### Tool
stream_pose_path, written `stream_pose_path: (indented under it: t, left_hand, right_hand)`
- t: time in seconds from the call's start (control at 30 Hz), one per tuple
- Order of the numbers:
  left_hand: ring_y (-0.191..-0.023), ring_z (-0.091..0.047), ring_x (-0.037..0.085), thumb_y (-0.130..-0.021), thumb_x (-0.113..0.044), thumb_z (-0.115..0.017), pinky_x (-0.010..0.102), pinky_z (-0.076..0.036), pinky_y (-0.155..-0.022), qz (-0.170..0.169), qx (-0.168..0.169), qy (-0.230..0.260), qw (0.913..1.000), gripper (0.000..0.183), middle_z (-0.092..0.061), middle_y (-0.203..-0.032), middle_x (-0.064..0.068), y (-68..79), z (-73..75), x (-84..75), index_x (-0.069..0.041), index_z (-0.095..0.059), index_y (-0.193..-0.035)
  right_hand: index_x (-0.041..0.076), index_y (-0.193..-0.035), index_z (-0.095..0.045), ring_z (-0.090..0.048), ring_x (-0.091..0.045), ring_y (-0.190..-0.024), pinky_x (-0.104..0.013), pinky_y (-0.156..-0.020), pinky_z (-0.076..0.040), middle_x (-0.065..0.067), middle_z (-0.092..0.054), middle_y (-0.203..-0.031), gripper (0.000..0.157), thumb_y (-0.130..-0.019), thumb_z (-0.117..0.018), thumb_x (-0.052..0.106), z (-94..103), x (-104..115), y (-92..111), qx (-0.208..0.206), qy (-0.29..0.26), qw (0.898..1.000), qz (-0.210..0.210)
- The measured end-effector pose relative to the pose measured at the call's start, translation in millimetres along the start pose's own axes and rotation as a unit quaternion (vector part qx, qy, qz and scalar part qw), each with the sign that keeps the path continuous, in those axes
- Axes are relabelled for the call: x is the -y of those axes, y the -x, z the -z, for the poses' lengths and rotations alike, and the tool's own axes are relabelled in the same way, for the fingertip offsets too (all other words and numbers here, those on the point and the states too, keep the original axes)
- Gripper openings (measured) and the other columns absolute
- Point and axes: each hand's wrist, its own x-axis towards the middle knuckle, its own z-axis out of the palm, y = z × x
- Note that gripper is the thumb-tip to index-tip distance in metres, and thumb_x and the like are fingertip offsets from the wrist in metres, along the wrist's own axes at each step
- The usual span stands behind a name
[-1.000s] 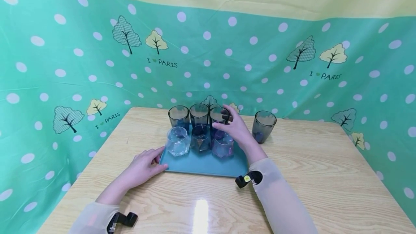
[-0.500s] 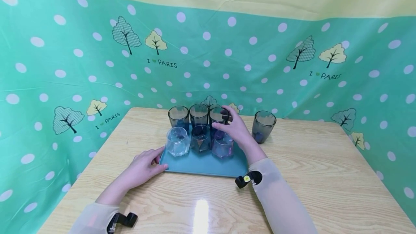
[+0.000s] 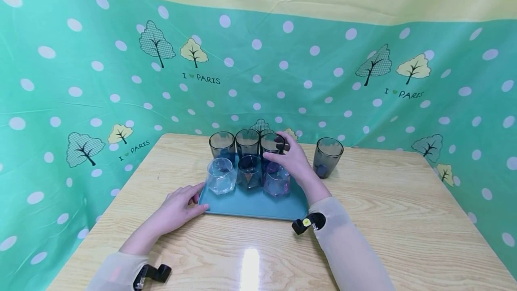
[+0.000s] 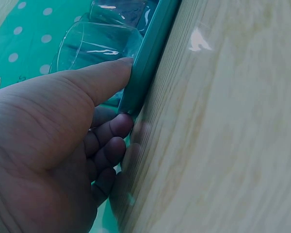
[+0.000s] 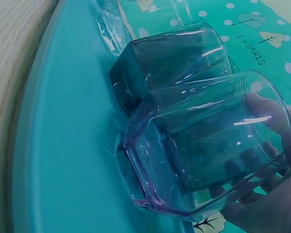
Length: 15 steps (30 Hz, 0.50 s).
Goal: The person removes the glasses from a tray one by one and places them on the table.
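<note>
A teal tray (image 3: 254,206) lies on the table with two rows of glasses. My left hand (image 3: 177,208) grips its near left corner, the thumb (image 4: 111,80) on the rim and the other fingers curled at the side. At the back right, my right hand (image 3: 294,160) holds a tall grey glass (image 3: 269,143) between thumb and fingers, near its top. Two matching tall glasses stand to its left. In front are three short faceted tumblers: clear (image 3: 221,178), dark grey (image 3: 249,174) and purplish (image 5: 157,160). The purplish one partly covers my right hand in the right wrist view.
Another tall grey glass (image 3: 328,158) stands upright on the wooden table (image 3: 404,219), right of the tray and close to my right forearm. A green dotted curtain (image 3: 258,75) hangs behind the table's back edge.
</note>
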Motion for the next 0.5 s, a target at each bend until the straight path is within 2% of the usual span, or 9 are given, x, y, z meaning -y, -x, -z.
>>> stream_pose_path:
  t: [0.5]
  left_hand:
    - [-0.087,-0.048,0.014,-0.102,-0.039,-0.081,0.042,-0.036,-0.082,0.001,0.000,0.000,1.0000,0.073,-0.055,-0.096,-0.009,0.1,0.1,0.1,0.005,-0.057,-0.156]
  right_hand:
    - [0.024,-0.164,-0.049,-0.051,-0.034,-0.146,-0.054,-0.110,-0.051,-0.005,-0.057,-0.155,0.086,-0.091,-0.095,0.030,-0.3,5.1,2.2,-0.018,0.008,1.000,0.006]
